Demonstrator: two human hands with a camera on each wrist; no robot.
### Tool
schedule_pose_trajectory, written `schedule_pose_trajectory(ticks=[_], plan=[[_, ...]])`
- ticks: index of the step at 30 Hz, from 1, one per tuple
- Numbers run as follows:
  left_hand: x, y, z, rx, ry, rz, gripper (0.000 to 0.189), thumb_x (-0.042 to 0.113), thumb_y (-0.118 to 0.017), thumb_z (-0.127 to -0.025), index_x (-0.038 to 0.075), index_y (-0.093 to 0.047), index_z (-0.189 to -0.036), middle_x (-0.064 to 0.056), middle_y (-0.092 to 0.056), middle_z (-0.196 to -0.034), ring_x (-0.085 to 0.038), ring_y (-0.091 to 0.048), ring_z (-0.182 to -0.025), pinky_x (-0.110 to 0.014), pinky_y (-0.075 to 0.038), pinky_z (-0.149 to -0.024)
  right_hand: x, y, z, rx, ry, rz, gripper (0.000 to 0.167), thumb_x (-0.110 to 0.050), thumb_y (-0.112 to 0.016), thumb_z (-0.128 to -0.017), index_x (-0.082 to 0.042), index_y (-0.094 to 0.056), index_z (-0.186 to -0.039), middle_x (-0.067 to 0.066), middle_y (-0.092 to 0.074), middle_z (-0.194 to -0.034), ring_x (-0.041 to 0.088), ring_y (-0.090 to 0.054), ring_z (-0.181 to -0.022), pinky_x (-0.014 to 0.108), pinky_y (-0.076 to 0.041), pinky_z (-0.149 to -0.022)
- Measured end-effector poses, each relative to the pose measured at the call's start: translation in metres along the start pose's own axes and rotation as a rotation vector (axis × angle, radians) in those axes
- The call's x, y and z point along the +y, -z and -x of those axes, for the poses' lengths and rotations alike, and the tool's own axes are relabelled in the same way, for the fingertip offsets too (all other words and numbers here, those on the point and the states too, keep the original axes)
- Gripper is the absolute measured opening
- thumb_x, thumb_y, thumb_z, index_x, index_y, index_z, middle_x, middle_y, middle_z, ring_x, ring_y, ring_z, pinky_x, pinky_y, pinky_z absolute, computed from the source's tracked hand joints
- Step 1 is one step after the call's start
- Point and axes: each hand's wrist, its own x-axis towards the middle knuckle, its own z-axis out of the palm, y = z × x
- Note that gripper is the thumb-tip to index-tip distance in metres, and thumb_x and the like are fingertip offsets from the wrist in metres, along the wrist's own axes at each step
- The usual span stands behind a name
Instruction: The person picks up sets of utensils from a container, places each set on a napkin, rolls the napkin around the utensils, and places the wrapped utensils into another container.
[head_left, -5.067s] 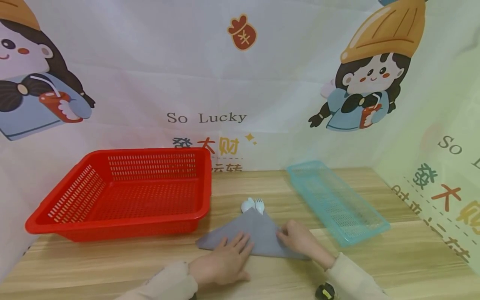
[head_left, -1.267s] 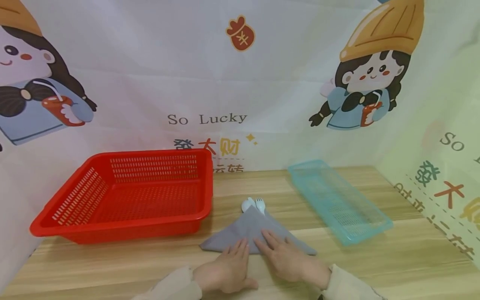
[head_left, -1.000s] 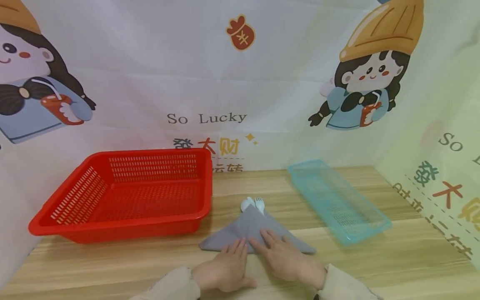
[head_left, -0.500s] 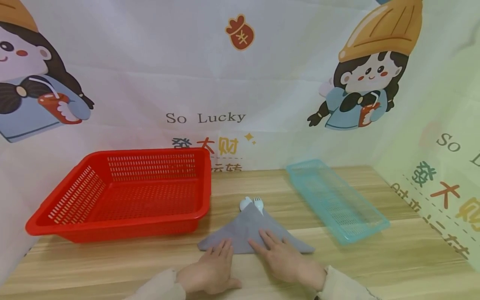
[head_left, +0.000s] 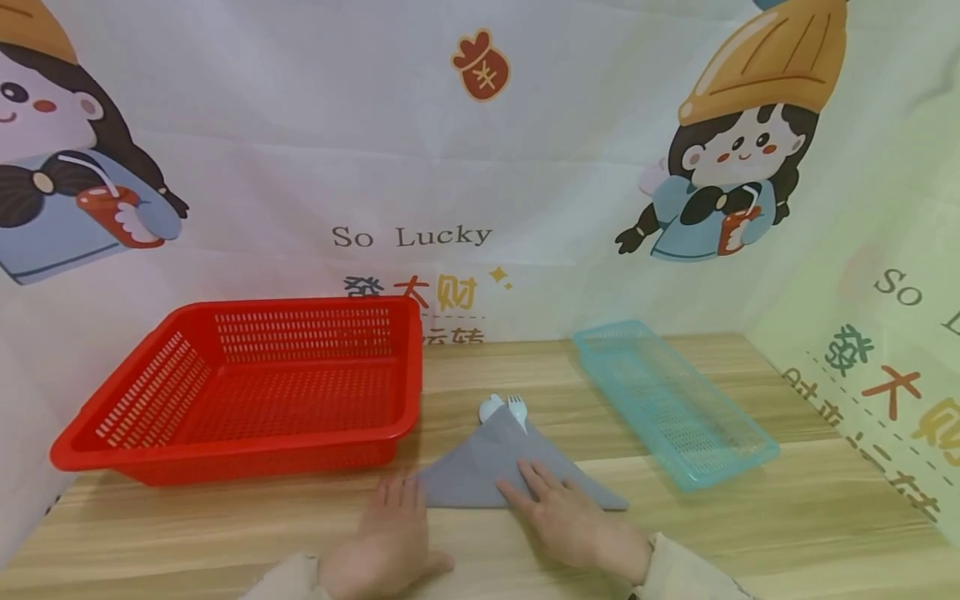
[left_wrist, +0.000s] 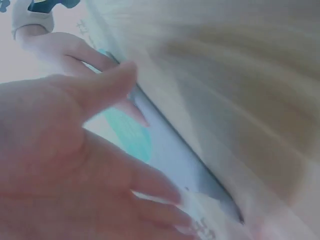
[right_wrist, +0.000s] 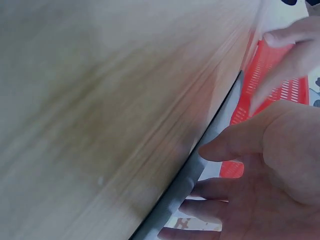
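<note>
A grey cloth [head_left: 487, 471] lies folded into a triangle on the table, its point facing away. Beyond that point stick out the heads of a white spoon [head_left: 491, 407] and a white fork [head_left: 517, 408]; the cloth covers their lower parts. My right hand [head_left: 566, 521] rests with spread fingers on the cloth, right of its middle. The left hand [head_left: 386, 533], slightly blurred, has straight fingers at the cloth's left corner and hides that corner in the head view. In the left wrist view, the cloth's near edge [left_wrist: 170, 135] runs past the left hand's thumb.
A large red basket [head_left: 247, 454] stands at the left, close behind the left hand. At the right back lies a long, light blue basket [head_left: 678, 408], set at a slant. A printed curtain [head_left: 555, 167] closes off the table's back and sides.
Earlier, the right hand's fingers gripped the cloth's right slope; now they lie flat nearer its middle. The left hand has since slid left from the middle to the left corner.
</note>
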Motion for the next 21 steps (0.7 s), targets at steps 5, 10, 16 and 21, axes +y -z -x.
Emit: schedule_pose_trajectory(ticks=[5, 10, 16, 21], plan=[[0.014, 0.003, -0.009, -0.038, -0.298, 0.008, 0.080, 0.052, -0.050, -0.083, -0.005, -0.028, -0.136, -0.021, -0.023, -0.143, -0.034, -0.019, -0.132, -0.048, -0.025, -0.103, -0.001, -0.001, 0.000, -0.003, 0.004, -0.016, 0.053, -0.011, -0.053, -0.086, -0.013, -0.036, -0.136, 0.023, -0.030, -0.138, 0.037, -0.031, -0.125, 0.053, -0.042, -0.085], [0.022, -0.001, -0.018, -0.114, -0.333, -0.021, 0.078, 0.055, -0.044, -0.085, 0.001, -0.026, -0.138, -0.016, -0.019, -0.145, -0.030, -0.018, -0.133, -0.046, -0.027, -0.102, -0.001, -0.001, 0.002, -0.003, 0.016, -0.020, 0.050, -0.012, -0.051, -0.088, -0.004, -0.036, -0.135, 0.024, -0.029, -0.139, 0.036, -0.030, -0.126, 0.049, -0.039, -0.091], [0.026, 0.001, -0.021, -0.109, -0.330, 0.001, 0.077, 0.054, -0.046, -0.084, -0.001, -0.031, -0.136, -0.018, -0.025, -0.143, -0.031, -0.025, -0.130, -0.045, -0.029, -0.101, 0.000, -0.005, 0.014, -0.025, -0.071, -0.108, 0.051, -0.008, -0.050, -0.086, 0.015, -0.033, -0.128, 0.032, -0.028, -0.135, 0.039, -0.030, -0.125, 0.047, -0.032, -0.098], [0.034, 0.003, -0.029, -0.021, -0.353, -0.032, 0.073, 0.053, -0.047, -0.084, -0.004, -0.040, -0.130, -0.024, -0.035, -0.135, -0.034, -0.034, -0.125, -0.043, -0.033, -0.099, 0.002, -0.006, 0.021, -0.061, -0.129, -0.145, 0.054, -0.009, -0.051, -0.084, 0.014, -0.031, -0.129, 0.031, -0.026, -0.137, 0.041, -0.027, -0.126, 0.050, -0.029, -0.099]])
